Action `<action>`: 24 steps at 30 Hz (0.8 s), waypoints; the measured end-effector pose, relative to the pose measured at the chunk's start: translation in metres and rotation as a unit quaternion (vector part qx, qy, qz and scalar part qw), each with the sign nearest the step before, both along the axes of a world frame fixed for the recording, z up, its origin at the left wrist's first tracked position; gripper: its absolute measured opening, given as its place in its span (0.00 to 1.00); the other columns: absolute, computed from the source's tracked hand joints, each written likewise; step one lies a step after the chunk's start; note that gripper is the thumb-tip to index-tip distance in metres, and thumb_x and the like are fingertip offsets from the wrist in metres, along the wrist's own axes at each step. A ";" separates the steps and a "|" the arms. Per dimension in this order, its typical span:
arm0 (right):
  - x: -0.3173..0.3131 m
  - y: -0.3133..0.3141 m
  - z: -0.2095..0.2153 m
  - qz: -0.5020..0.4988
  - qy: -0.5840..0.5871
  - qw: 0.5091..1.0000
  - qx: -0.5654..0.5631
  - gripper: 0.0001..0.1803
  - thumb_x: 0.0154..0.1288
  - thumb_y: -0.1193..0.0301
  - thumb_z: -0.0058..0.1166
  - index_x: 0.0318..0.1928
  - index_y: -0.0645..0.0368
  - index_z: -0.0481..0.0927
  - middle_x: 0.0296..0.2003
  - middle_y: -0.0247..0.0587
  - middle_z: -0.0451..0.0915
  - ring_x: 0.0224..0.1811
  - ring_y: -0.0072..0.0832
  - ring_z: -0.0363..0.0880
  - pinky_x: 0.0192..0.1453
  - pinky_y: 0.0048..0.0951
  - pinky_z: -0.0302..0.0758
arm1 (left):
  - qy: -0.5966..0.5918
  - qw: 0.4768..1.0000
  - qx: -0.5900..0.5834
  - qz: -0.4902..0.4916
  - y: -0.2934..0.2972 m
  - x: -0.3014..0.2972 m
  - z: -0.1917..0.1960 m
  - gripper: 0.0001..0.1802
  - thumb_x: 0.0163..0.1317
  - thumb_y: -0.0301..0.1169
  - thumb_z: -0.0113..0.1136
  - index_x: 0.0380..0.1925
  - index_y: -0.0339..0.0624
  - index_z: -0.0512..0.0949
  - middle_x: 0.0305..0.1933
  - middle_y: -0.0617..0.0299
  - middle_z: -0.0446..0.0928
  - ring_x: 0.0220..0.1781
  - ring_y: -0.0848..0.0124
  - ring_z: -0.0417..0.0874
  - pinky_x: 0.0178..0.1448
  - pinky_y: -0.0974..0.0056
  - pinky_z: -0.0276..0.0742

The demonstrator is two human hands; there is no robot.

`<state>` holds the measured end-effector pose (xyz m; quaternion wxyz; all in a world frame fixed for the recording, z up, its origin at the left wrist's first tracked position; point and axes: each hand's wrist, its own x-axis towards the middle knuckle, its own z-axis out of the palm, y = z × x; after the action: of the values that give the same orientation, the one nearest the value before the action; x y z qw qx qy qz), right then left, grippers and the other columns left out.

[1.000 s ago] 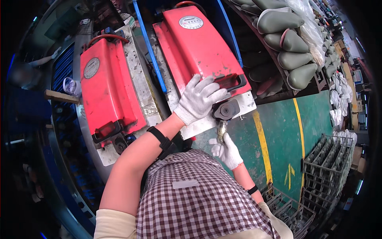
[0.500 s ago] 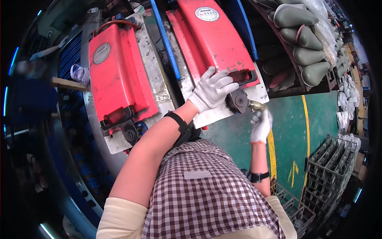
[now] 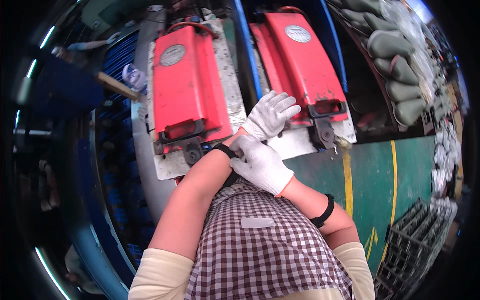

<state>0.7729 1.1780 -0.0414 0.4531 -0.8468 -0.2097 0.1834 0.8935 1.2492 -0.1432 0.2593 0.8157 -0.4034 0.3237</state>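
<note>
The right-hand red cover [image 3: 302, 65] lies on its pale metal plate [image 3: 295, 145], just beside our left hand [image 3: 270, 116]. It is a long rounded slab, and its long axis runs from the far end, where a round grey label sits, down toward us, leaning a little to the right. Its near end, with the black latch frame [image 3: 327, 107] and the dark clasp [image 3: 325, 134] below it, points at our chest.

A second ago our left hand lay spread over that near end, by the latch, and our right hand [image 3: 261, 164] was out past the plate's edge over the green floor [image 3: 370, 175], holding what looked like a small tool. Now the left grip has slid off to the left edge of the cover, fingers loosely spread and flat, closed on nothing. The right hand has come across to the left wrist, and its fingers pinch at the black wristband [image 3: 223, 150] or the glove cuff; we cannot tell which, nor whether the small tool is in it. So we judge the work on the latch paused for a moment while the glove is set right.

Further left lies a second red cover [image 3: 184, 82] on its own plate, parallel to the first, with a blue bar [image 3: 248, 55] between them. At the far right stand grey-green sacks [image 3: 395, 65], and a dark crate [image 3: 415, 240] on the floor
</note>
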 end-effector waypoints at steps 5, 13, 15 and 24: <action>-0.024 0.037 0.009 0.035 -0.064 0.996 -0.043 0.18 0.67 0.60 0.64 0.50 0.57 0.77 0.43 0.54 0.83 0.46 0.52 0.86 0.49 0.50 0.82 | 0.077 0.986 -0.072 0.133 0.059 -0.002 0.024 0.21 0.46 0.24 0.61 0.45 0.42 0.82 0.45 0.52 0.83 0.49 0.48 0.85 0.52 0.46 0.80; -0.032 0.097 0.034 0.101 -0.169 0.980 -0.044 0.16 0.61 0.64 0.66 0.43 0.58 0.76 0.42 0.50 0.80 0.39 0.50 0.85 0.41 0.48 0.82 | 0.031 0.934 -0.156 0.321 0.140 -0.006 0.043 0.30 0.55 0.26 0.63 0.62 0.47 0.77 0.63 0.53 0.76 0.71 0.49 0.74 0.76 0.46 0.67; -0.036 0.104 0.037 0.110 -0.191 0.975 -0.028 0.16 0.60 0.65 0.66 0.43 0.58 0.76 0.43 0.50 0.80 0.38 0.49 0.85 0.40 0.48 0.81 | 0.085 0.885 -0.240 0.389 0.157 -0.007 0.041 0.31 0.57 0.27 0.64 0.64 0.46 0.76 0.65 0.50 0.77 0.70 0.49 0.74 0.77 0.47 0.67; -0.050 0.138 0.043 0.142 -0.273 0.951 -0.030 0.11 0.56 0.70 0.65 0.38 0.57 0.78 0.39 0.48 0.79 0.32 0.48 0.85 0.36 0.45 0.81 | 0.163 0.565 -0.763 0.268 0.203 -0.022 0.036 0.28 0.71 0.18 0.50 0.71 0.39 0.71 0.70 0.49 0.76 0.72 0.59 0.78 0.77 0.56 0.71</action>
<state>0.7227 1.3165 0.0019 0.3222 -0.8393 -0.4377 0.0142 0.8717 1.4521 -0.1073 0.7482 0.4236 0.2797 0.4272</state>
